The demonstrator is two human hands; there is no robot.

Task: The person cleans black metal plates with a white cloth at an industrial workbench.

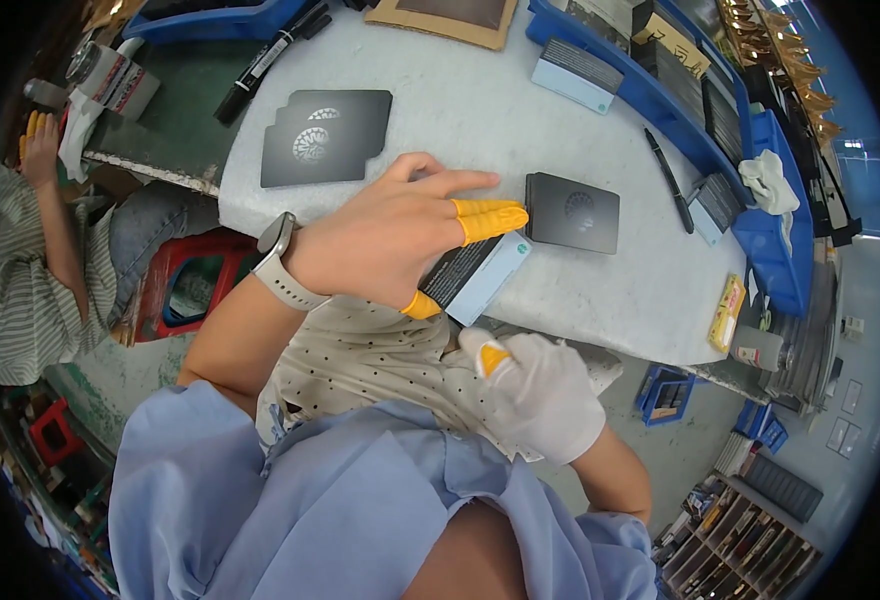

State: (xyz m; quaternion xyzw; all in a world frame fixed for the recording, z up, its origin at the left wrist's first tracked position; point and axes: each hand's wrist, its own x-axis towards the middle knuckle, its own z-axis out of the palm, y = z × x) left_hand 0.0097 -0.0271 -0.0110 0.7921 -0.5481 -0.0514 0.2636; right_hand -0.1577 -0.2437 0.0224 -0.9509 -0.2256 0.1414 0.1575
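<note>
My left hand (390, 235), with yellow finger cots on some fingers, reaches over the near part of the padded tabletop. Its fingers are spread, and a covered fingertip meets the left edge of a stack of dark grey cards (585, 215) with a round emblem. Under the palm, a black and light-blue printed card or box (490, 280) lies at the table's near edge, partly hidden; the thumb is beside its lower left end. Held low in front of my lap, my right hand (545, 395) wears a white glove with yellow at the thumb. Its fingers are curled, their contents hidden.
Dark emblem cards (325, 140) overlap at the left. A thick marker (270, 65) lies behind them. To the right are a black pen (668, 180), blue-and-black boxes (577, 75) and blue bins (690, 110). A co-worker's hand (40, 150) shows far left, near a red stool (185, 280).
</note>
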